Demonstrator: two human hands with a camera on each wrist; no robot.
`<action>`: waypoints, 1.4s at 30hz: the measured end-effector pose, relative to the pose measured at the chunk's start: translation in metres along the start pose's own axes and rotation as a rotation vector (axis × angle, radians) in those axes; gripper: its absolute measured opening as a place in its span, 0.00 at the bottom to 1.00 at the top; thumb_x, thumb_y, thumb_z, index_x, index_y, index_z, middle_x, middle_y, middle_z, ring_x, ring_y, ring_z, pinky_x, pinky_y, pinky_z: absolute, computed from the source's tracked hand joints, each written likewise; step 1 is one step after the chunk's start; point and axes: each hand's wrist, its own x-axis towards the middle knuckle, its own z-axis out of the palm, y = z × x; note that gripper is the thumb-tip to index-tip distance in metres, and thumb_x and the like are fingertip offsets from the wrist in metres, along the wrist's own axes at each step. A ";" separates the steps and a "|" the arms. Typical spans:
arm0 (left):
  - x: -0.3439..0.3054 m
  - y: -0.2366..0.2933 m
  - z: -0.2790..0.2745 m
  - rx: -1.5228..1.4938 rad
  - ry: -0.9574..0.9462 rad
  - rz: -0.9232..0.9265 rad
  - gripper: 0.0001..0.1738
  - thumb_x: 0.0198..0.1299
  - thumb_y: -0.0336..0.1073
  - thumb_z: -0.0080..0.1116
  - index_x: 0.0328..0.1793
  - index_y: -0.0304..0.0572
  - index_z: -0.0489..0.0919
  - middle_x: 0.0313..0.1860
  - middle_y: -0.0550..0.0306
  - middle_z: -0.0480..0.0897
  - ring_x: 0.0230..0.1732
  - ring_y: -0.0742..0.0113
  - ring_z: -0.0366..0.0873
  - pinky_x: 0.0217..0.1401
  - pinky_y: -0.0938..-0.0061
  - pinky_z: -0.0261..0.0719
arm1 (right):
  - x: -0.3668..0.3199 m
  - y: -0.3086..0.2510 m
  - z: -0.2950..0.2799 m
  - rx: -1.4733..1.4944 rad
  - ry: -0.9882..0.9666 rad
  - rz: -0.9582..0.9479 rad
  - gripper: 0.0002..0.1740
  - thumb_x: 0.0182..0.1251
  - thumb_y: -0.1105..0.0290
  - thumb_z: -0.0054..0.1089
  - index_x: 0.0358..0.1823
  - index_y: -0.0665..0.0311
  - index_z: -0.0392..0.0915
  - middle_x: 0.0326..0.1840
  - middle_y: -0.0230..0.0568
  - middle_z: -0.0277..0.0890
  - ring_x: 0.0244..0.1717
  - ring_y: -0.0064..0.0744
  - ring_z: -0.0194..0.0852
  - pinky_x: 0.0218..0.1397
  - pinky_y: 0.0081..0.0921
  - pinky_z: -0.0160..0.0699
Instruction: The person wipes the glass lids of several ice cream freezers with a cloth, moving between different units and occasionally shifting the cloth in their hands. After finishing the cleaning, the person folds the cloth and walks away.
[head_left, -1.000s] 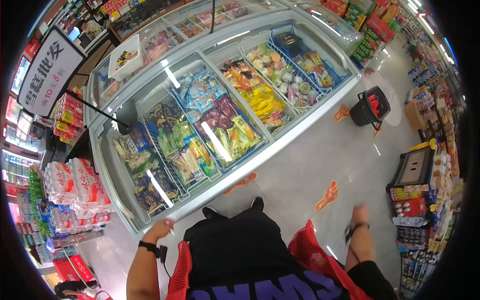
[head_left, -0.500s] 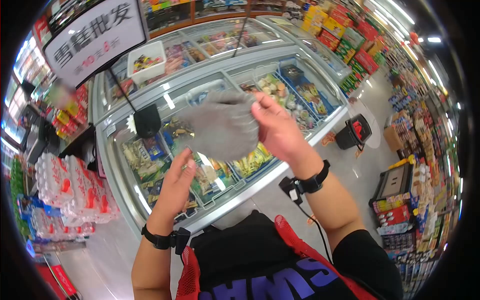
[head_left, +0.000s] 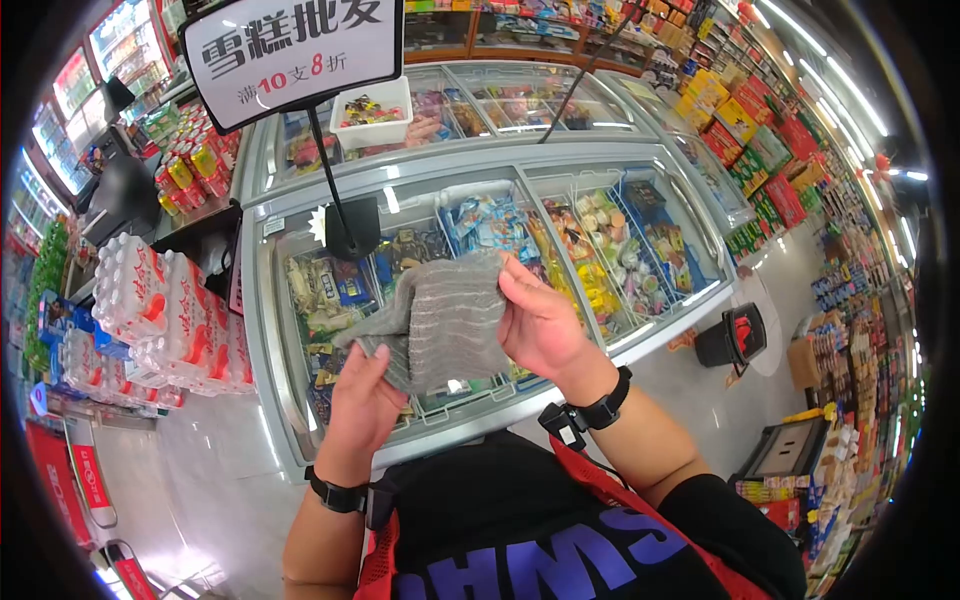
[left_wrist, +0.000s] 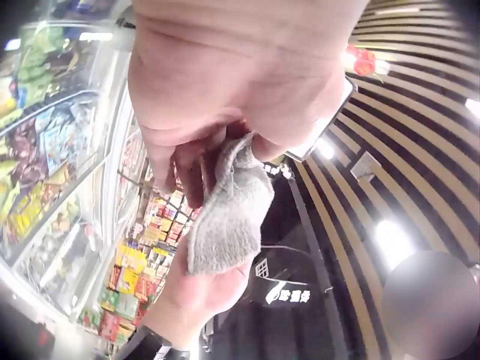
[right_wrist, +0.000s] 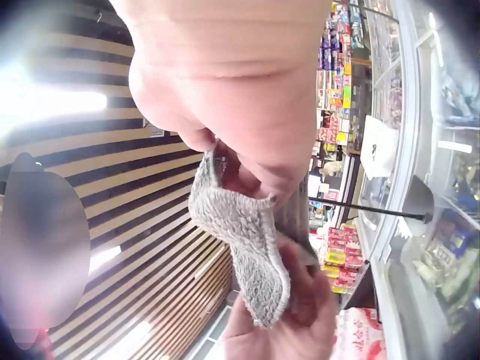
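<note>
A grey ribbed cloth (head_left: 455, 320) is stretched between both hands above the glass-topped freezer. My left hand (head_left: 365, 400) pinches its lower left part between thumb and fingers. My right hand (head_left: 545, 325) grips its right edge, thumb on top. The cloth's left end is folded and bunched, while the right part hangs flatter. In the left wrist view the cloth (left_wrist: 232, 217) runs from the near palm to the other hand. The right wrist view shows the fuzzy cloth (right_wrist: 240, 232) curving between the two hands.
The chest freezer (head_left: 640, 345) holds packaged ice creams in wire baskets. A sign (head_left: 300, 55) on a stand rises at its left. Shrink-wrapped bottle packs (head_left: 165, 310) are stacked on the left. A black basket (head_left: 728, 335) stands on the floor at the right, before shelves.
Both hands have come up from beside the body to above the freezer, holding the grey cloth. Since half a second ago the cloth has slowed and spread out, and the left hand has taken hold.
</note>
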 end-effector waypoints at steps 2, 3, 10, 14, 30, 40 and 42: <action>0.004 0.007 0.005 -0.016 0.044 0.125 0.30 0.87 0.34 0.50 0.90 0.43 0.62 0.83 0.46 0.77 0.83 0.46 0.76 0.83 0.41 0.78 | -0.005 0.000 -0.021 -0.055 -0.035 -0.044 0.25 0.92 0.62 0.53 0.82 0.61 0.68 0.79 0.44 0.77 0.82 0.39 0.74 0.87 0.45 0.68; 0.004 0.014 0.012 -0.040 0.063 0.176 0.30 0.87 0.34 0.49 0.90 0.43 0.62 0.82 0.46 0.77 0.83 0.46 0.77 0.84 0.42 0.78 | -0.009 0.000 -0.032 -0.080 -0.050 -0.069 0.27 0.91 0.61 0.53 0.83 0.61 0.68 0.80 0.44 0.77 0.84 0.40 0.72 0.88 0.46 0.66; 0.021 0.037 0.062 0.058 0.056 0.355 0.25 0.87 0.35 0.47 0.84 0.33 0.69 0.78 0.39 0.81 0.78 0.42 0.82 0.83 0.43 0.80 | -0.036 0.004 -0.073 0.038 -0.206 0.116 0.34 0.84 0.51 0.61 0.82 0.63 0.73 0.91 0.50 0.65 0.92 0.49 0.59 0.95 0.55 0.51; 0.028 0.041 0.083 0.023 -0.060 0.116 0.26 0.86 0.31 0.46 0.85 0.32 0.67 0.79 0.38 0.79 0.78 0.42 0.81 0.81 0.44 0.81 | -0.023 0.032 -0.093 0.311 -0.193 0.264 0.41 0.87 0.44 0.58 0.90 0.59 0.63 0.89 0.51 0.68 0.88 0.47 0.66 0.92 0.51 0.62; -0.010 0.064 0.130 0.555 0.050 0.122 0.44 0.72 0.19 0.56 0.94 0.43 0.61 0.74 0.41 0.84 0.71 0.57 0.86 0.76 0.62 0.84 | -0.027 0.024 -0.054 0.188 -0.079 0.136 0.30 0.89 0.62 0.60 0.82 0.74 0.71 0.80 0.51 0.80 0.79 0.44 0.80 0.86 0.46 0.74; -0.025 0.077 0.068 1.236 0.295 0.302 0.24 0.78 0.24 0.65 0.79 0.40 0.83 0.33 0.75 0.74 0.34 0.86 0.66 0.39 0.84 0.65 | -0.030 -0.031 -0.052 -0.333 0.243 0.058 0.21 0.83 0.71 0.68 0.72 0.68 0.79 0.58 0.45 0.91 0.63 0.32 0.90 0.71 0.35 0.86; -0.024 0.074 0.065 1.219 0.365 0.291 0.21 0.76 0.25 0.68 0.74 0.39 0.87 0.32 0.76 0.73 0.34 0.86 0.67 0.39 0.84 0.66 | -0.031 -0.035 -0.044 -0.405 0.348 0.016 0.24 0.80 0.74 0.71 0.74 0.65 0.77 0.55 0.42 0.90 0.58 0.29 0.90 0.66 0.32 0.87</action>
